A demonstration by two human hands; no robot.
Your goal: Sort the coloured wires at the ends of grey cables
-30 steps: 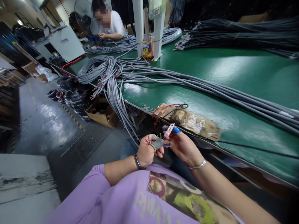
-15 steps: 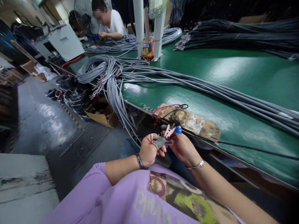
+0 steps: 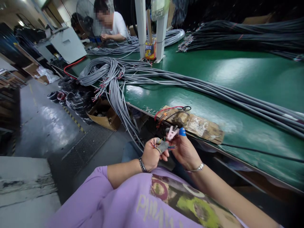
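My left hand [image 3: 153,154] is closed around the end of a grey cable, its thumb and fingertip in grey covers. Thin coloured wires [image 3: 171,147] fan out past its thumb toward the right. Just to the right, my right hand [image 3: 186,152] wears a blue cover on the thumb. Its fingers pinch a small pink clip-like tool [image 3: 172,133] with two arms, close above the wire ends. The tool's exact kind is blurred. Behind the hands, a worn wooden block [image 3: 198,125] with red and black leads lies at the table edge.
Long grey cables [image 3: 180,79] run across the green table [image 3: 258,72], some hanging over its front edge. A white post [image 3: 160,41] rises from the table. At the back left sits a co-worker [image 3: 118,27]. An open cardboard box [image 3: 104,118] stands on the floor.
The pink tool has turned slightly in my right hand, and the right wrist has shifted a little left. My left hand keeps its grip on the cable, nearly still.
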